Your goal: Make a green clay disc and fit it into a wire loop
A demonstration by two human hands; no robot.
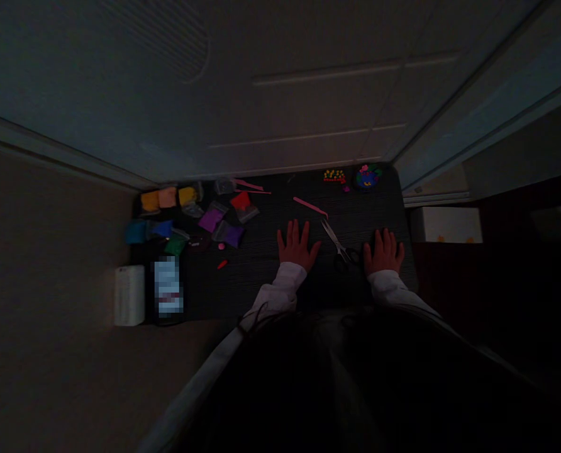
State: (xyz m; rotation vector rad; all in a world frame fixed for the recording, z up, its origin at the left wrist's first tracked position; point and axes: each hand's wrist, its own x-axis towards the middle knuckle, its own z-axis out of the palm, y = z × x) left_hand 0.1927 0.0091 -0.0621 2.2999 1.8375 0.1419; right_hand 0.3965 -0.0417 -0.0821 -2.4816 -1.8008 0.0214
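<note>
My left hand [295, 245] lies flat on the dark table [256, 286], fingers spread, with nothing in it. To its right my right hand [384, 251] also rests palm down, fingers apart and holding nothing. Between the two hands is a pair of scissors [338, 244] with dark handles, its blades pointing away from me and slightly parted. Beyond my left hand lies a thin pink tool [309, 206], its narrow tip close to the scissors' points. Neither hand touches the scissors or the pink tool.
Several coloured packets, including orange [149, 202], purple [213, 217] and red [243, 202], lie at the left. Nearer are a lit phone [168, 286] and a white box [129, 296]. Small colourful pieces [334, 176] and a blue decorated item [367, 178] sit at the back right.
</note>
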